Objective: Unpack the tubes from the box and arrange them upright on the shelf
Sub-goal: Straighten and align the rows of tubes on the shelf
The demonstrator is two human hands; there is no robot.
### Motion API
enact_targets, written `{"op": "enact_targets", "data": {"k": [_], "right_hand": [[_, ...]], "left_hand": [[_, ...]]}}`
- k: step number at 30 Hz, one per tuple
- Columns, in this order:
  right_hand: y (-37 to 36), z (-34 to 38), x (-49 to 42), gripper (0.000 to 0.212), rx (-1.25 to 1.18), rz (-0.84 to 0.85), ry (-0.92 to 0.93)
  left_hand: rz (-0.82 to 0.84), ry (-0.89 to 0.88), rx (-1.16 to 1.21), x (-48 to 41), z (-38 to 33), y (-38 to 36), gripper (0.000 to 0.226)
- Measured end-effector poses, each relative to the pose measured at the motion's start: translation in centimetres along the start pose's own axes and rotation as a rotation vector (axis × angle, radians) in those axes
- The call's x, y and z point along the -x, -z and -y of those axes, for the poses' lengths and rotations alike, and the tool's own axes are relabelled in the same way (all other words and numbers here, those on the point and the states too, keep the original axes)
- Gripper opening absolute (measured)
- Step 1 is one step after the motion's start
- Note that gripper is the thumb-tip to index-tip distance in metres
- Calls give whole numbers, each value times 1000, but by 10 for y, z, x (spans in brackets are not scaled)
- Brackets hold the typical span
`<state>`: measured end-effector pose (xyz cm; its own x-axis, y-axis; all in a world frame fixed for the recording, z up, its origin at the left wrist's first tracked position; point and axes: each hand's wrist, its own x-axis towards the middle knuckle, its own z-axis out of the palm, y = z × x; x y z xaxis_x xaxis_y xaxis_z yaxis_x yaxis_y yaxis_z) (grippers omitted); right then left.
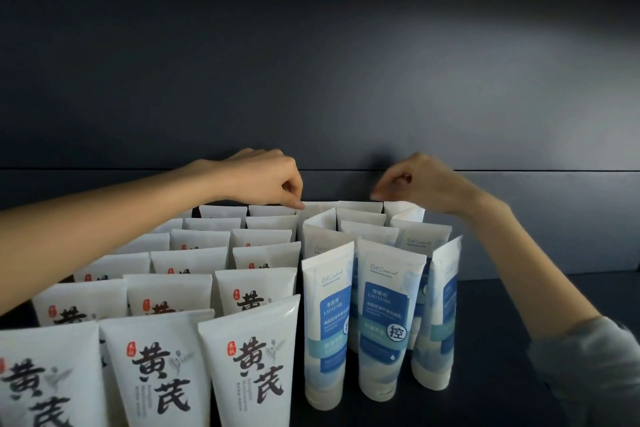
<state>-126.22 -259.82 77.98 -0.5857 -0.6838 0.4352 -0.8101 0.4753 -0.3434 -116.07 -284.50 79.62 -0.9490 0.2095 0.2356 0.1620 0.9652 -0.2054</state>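
Back-row tube (pixel 318 209) sat right under the left hand (pixel 263 180), which pinched its top edge. Right hand (pixel 426 184) hung curled over the neighbouring tube (pixel 360 206), too blurry to tell if it gripped anything.

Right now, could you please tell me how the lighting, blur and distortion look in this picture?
Head view: dim overall, with a soft brighter patch on the dark wall at right. Same view: the right hand has fingertips smeared by motion, while the left hand, pinching a back tube, and the front tubes look sharp. Wide-angle bending shows in the curved line at top right.
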Motion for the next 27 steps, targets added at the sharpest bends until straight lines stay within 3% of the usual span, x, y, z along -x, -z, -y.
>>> {"op": "enact_targets", "data": {"k": [20, 27], "right_hand": [[-11, 4, -3, 5, -7, 76, -45], [2, 14, 2, 16, -98, 49, -32]], "left_hand": [[3, 33, 91, 5, 0, 0, 20], [-163, 7, 152, 11, -13, 17, 25]]}}
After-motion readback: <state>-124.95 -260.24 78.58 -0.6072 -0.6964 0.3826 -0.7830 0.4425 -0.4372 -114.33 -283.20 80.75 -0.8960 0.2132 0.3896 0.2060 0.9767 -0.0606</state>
